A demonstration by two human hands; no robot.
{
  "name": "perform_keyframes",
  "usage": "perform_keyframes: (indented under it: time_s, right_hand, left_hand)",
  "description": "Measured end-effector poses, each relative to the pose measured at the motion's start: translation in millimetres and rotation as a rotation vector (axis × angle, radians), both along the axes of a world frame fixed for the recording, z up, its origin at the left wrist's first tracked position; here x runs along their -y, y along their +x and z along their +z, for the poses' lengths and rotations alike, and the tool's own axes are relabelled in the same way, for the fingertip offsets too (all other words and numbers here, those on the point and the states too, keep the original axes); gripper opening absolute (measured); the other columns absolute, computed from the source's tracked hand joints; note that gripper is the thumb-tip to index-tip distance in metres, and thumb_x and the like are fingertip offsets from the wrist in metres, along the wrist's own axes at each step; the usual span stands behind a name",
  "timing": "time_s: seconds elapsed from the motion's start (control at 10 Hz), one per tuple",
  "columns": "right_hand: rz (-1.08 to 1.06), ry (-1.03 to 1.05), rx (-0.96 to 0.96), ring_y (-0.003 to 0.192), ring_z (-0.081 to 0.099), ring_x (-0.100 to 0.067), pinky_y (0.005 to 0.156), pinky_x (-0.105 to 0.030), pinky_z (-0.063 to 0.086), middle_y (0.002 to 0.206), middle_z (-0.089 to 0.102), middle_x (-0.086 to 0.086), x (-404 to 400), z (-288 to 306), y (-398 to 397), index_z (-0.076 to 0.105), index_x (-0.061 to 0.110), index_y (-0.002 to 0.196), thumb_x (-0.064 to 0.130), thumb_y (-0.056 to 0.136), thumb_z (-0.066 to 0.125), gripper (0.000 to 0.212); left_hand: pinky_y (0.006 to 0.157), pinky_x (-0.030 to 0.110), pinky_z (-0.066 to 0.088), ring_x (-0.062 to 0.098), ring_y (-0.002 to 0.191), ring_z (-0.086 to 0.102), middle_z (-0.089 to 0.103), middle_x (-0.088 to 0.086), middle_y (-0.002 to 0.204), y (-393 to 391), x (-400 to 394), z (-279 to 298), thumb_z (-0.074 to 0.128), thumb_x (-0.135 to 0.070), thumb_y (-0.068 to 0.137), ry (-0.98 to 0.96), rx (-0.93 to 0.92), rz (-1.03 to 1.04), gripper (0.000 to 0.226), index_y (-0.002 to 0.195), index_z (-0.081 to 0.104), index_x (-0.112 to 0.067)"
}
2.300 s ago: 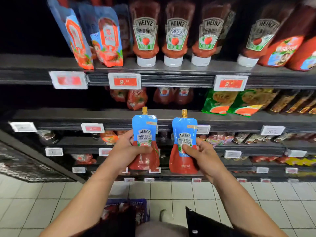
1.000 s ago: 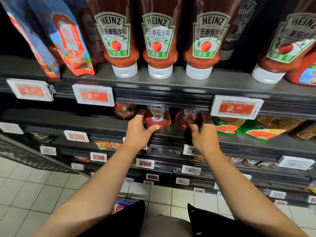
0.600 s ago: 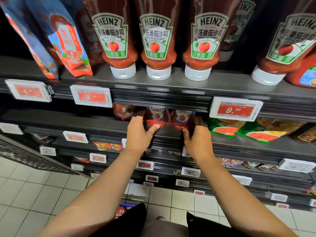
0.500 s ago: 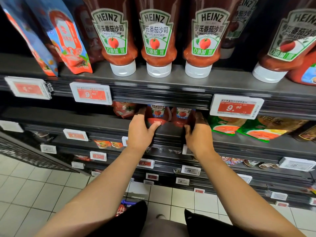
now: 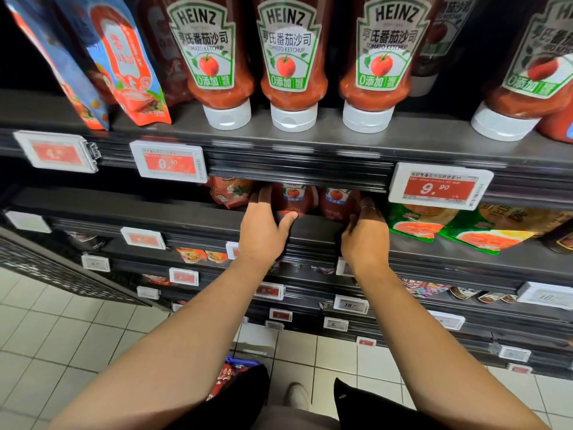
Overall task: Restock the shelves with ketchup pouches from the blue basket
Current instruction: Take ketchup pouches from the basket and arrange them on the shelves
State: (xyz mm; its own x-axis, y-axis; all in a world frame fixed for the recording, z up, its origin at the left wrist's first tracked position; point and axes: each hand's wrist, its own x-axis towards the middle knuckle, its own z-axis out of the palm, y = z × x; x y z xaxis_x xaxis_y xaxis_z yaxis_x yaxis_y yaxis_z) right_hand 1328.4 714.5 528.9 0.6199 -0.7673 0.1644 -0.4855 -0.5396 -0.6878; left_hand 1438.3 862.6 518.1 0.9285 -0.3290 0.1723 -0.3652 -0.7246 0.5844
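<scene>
Seating pouches on shelf (image 5: 173,212) | left hand (image 5: 263,231) grip curled round left pouch (image 5: 293,198) | right hand (image 5: 366,234) grip curled beside right pouch (image 5: 336,201), hold uncertain | risk: soft pouches slump forward once released.

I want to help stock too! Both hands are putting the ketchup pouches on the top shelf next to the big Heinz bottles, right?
Not quite. The head view shows both hands, left hand and right hand, setting the ketchup pouches on the shelf below the big Heinz bottles, under the price tags.
</scene>
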Motion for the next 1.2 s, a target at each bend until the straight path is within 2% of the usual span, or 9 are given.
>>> perform_keyframes:
  time_s: [0.2, 0.3, 0.5, 0.7, 0.8, 0.9, 1.0, 1.1, 1.2]
  right_hand:
    - [0.028, -0.034, 0.033, 0.103, 0.062, -0.041, 0.087, -0.037, 0.051, 0.113, 0.065, -0.024, -5, 4, -10, 0.058, 0.004, 0.13, 0.001, 0.092, 0.058, 0.038]
    - [0.015, 0.032, -0.004, 0.106, 0.06, -0.041, 0.088, -0.038, 0.049, 0.115, 0.062, -0.024, -7, 6, -20, 0.057, 0.002, 0.128, 0.009, 0.093, 0.06, 0.036]
    - [0.052, 0.16, 0.108, 0.117, 0.06, -0.02, 0.104, -0.03, 0.047, 0.13, 0.061, -0.006, -33, 3, -62, 0.055, 0.01, 0.135, 0.008, 0.09, 0.065, 0.046]
    - [0.23, 0.218, 0.129, 0.095, 0.063, -0.009, 0.085, -0.015, 0.049, 0.109, 0.064, 0.001, -103, -19, -78, 0.063, 0.021, 0.111, 0.007, 0.089, 0.066, 0.026]
    - [0.331, 0.329, -0.087, 0.09, 0.063, -0.006, 0.077, -0.001, 0.04, 0.102, 0.066, 0.002, -153, -50, -76, 0.063, 0.022, 0.103, 0.01, 0.088, 0.07, 0.021]
    - [0.352, 0.483, -0.279, 0.094, 0.067, -0.023, 0.087, -0.02, 0.046, 0.096, 0.07, -0.003, -212, -87, -71, 0.062, 0.013, 0.092, 0.009, 0.086, 0.072, 0.012]
    - [0.249, 0.685, -0.368, 0.089, 0.064, -0.03, 0.088, -0.037, 0.051, 0.093, 0.065, -0.009, -271, -110, -71, 0.064, -0.001, 0.095, 0.004, 0.087, 0.071, 0.012]
    - [0.072, 0.977, -0.443, 0.082, 0.061, -0.022, 0.081, -0.046, 0.058, 0.089, 0.064, -0.009, -332, -126, -80, 0.067, 0.014, 0.093, 0.009, 0.088, 0.073, 0.009]
    - [-0.022, 1.077, -0.459, 0.08, 0.06, -0.027, 0.075, -0.051, 0.057, 0.087, 0.064, -0.015, -380, -137, -90, 0.067, 0.013, 0.086, 0.008, 0.086, 0.075, 0.009]
  left_hand:
    - [0.101, 0.034, 0.046, 0.026, 0.114, 0.054, 0.052, 0.011, 0.12, -2, -5, 2, 0.078, -0.046, 0.083, -0.091, -0.05, -0.011, 0.066, 0.132, 0.05, -0.011]
    - [0.105, 0.033, 0.043, 0.024, 0.116, 0.051, 0.048, 0.011, 0.123, -5, -14, 7, 0.077, -0.039, 0.087, -0.132, -0.047, -0.02, 0.061, 0.132, 0.049, -0.009]
    - [0.098, 0.013, 0.043, 0.005, 0.108, 0.051, 0.051, -0.003, 0.12, -22, -73, 0, 0.065, -0.014, 0.095, -0.288, 0.085, -0.164, 0.028, 0.122, 0.058, -0.016]
    - [0.094, 0.014, 0.04, 0.003, 0.109, 0.051, 0.053, -0.008, 0.113, -33, -174, -40, 0.056, -0.014, 0.098, -0.266, 0.104, -0.169, 0.015, 0.112, 0.06, -0.02]
    - [0.086, 0.031, 0.048, 0.016, 0.099, 0.056, 0.054, 0.0, 0.107, -44, -242, -79, 0.057, -0.014, 0.099, -0.166, -0.104, -0.022, 0.013, 0.11, 0.062, -0.015]
    - [0.081, 0.039, 0.048, 0.031, 0.087, 0.06, 0.062, 0.009, 0.092, -50, -319, -113, 0.057, -0.006, 0.097, -0.063, -0.368, 0.089, 0.009, 0.095, 0.065, -0.01]
    - [0.069, 0.038, 0.049, 0.03, 0.064, 0.058, 0.065, 0.017, 0.08, -59, -395, -132, 0.052, 0.004, 0.097, -0.059, -0.701, 0.175, 0.024, 0.083, 0.06, -0.013]
    - [0.05, 0.015, 0.048, 0.003, 0.053, 0.061, 0.066, -0.01, 0.061, -64, -465, -152, 0.055, -0.008, 0.101, -0.004, -0.95, 0.164, 0.03, 0.079, 0.056, -0.029]
    - [0.042, 0.01, 0.042, 0.004, 0.057, 0.056, 0.059, -0.01, 0.069, -67, -522, -176, 0.054, -0.016, 0.102, 0.119, -1.043, 0.211, 0.03, 0.076, 0.05, -0.032]
